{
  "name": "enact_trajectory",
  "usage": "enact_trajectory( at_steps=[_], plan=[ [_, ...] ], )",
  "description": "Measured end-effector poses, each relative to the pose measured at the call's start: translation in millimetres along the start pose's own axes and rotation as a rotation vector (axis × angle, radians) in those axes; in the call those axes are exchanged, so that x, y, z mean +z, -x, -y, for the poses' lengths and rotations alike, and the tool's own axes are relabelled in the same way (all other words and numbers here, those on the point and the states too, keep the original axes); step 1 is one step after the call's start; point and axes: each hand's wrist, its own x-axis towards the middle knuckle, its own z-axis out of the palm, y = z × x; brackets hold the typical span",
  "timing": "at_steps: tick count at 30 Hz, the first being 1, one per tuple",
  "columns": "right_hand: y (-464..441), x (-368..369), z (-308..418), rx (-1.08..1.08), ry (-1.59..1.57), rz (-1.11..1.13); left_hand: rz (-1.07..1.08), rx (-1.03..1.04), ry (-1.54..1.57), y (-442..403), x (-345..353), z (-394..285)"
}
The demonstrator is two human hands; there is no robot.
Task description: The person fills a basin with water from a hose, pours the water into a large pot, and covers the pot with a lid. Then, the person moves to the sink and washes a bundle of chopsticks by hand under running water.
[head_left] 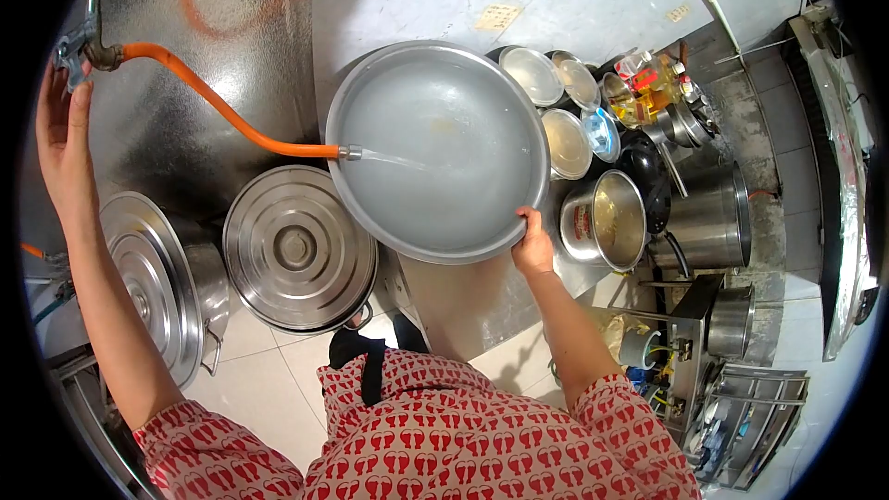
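A large grey metal basin (435,213) stands tilted a little on the counter, and water runs into it. My right hand (533,245) grips the basin's lower right rim. The water comes from the metal end of an orange hose (199,93), which lies over the basin's left rim. The hose leads to a tap (72,46) at the upper left. My left hand (67,125) is raised there, with its thumb and fingers closed about the tap's handle.
Two large lidded pots (298,245) stand on the left. Several lidded containers (567,143) and oil bottles (648,83) crowd the right, beside a steel pot (607,220) and a tall pot (708,218). A metal rack (755,421) is at the lower right.
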Motion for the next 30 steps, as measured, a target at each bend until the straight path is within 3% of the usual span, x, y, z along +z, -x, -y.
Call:
enact_trajectory(
  at_steps=[18, 25, 30],
  plan=[
    [5.0, -3.3, 7.6, 0.026, 0.002, 0.005, -0.015, 0.004, -0.095, 0.0, -2.9, 10.5],
    [-0.2, -1.3, 2.4, 0.043, 0.013, 0.017, 0.191, 0.116, -0.207, -31.1, -20.6, 93.8],
    [0.0, 0.5, 0.9, 0.056, -0.001, 0.041, 0.120, 0.100, -0.059, -29.2, -14.8, 121.2]
  ],
)
